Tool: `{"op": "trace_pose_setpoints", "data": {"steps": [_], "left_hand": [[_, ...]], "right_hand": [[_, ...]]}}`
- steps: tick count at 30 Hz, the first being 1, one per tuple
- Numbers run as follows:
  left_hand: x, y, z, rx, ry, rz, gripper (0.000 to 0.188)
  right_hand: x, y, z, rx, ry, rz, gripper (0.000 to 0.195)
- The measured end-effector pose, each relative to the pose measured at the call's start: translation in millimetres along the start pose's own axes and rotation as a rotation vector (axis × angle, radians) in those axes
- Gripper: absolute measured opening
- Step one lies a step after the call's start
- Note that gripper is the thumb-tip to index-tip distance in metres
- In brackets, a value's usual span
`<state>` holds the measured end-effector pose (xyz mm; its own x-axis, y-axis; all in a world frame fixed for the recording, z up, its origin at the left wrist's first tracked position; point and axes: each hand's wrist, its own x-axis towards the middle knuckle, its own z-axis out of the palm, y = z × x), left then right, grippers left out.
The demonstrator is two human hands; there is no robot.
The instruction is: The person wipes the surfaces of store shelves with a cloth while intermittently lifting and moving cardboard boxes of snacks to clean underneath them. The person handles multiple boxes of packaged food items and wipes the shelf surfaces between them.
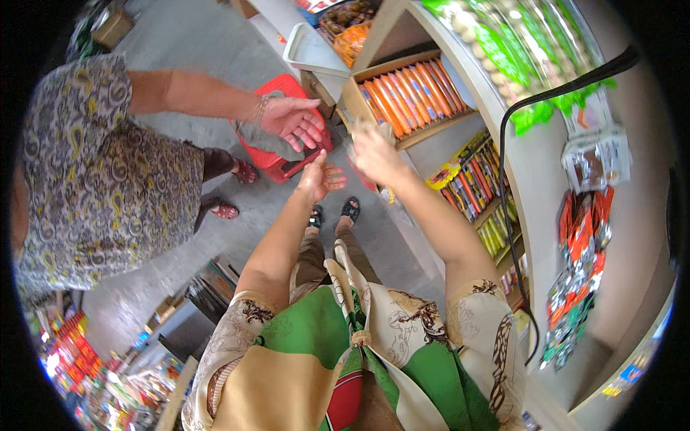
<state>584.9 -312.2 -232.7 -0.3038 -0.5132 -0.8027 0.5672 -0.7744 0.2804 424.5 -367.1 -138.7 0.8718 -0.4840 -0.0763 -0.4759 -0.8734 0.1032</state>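
My left hand (322, 179) is held out with its fingers apart and nothing in it, just below the other person's outstretched open hand (291, 121). A small gap seems to lie between the two hands. My right hand (377, 153) is blurred and raised in front of a cardboard box of orange-wrapped sticks (412, 97). Something pale shows at its fingers, too blurred to name or to tell whether it is held. Under the other person's hand stands a red plastic stool (280, 86) with a grey cloth or cushion (269, 141) on it.
A person in a paisley-patterned garment (102, 183) stands at the left. Shelves at the right hold packaged snacks (474, 178), green-and-clear bags (506, 54) and red and silver packets (579, 269). A black cable (504, 161) hangs across them. Packaged goods (129, 393) fill the lower left.
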Motion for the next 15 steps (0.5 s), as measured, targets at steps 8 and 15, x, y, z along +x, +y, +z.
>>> {"op": "trace_pose_setpoints", "data": {"steps": [8,15], "left_hand": [[-22.7,36.8,40.4,0.324,-0.105,0.311,0.062],[4.9,19.5,100.3,0.154,-0.226,0.197,0.061]], "right_hand": [[-134.3,-44.7,5.1,0.789,0.222,0.758,0.029],[-124.4,107.7,43.1,1.310,1.239,1.453,0.024]]}}
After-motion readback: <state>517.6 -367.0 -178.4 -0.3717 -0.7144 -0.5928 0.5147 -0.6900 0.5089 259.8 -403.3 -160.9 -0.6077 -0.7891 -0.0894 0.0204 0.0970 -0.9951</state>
